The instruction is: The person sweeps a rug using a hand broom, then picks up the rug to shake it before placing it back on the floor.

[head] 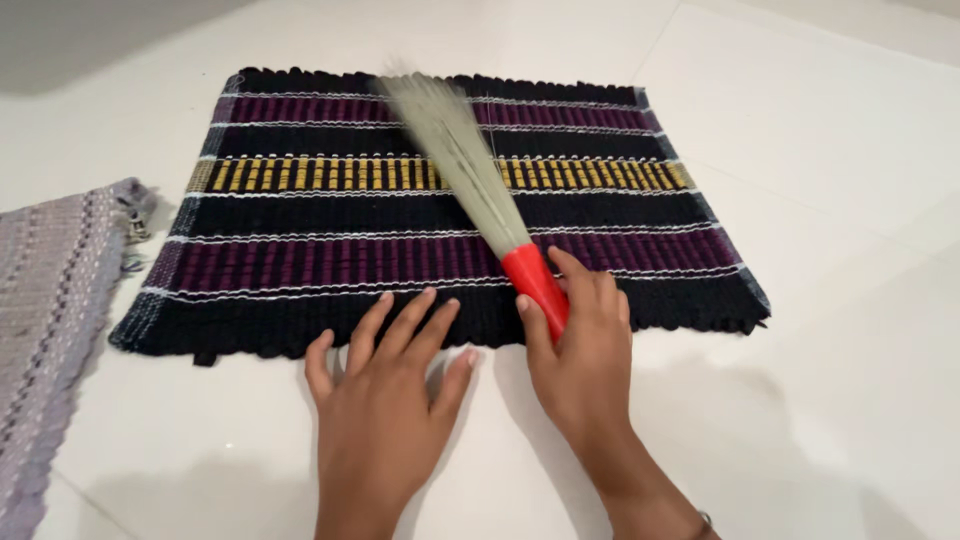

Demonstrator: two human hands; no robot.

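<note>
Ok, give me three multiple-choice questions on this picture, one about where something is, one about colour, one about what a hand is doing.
1. Where does the grey woven mat lie?
A left of the dark striped mat
B on top of it
C right of it

2. What colour is the broom handle?
A blue
B red
C green

3. What is the left hand doing?
A gripping the broom
B pressing flat at the dark mat's near edge
C raised

Answers: 1 A, it sits at the frame's left edge. 2 B, red shows in the right hand. 3 B, its fingers are spread.
</note>
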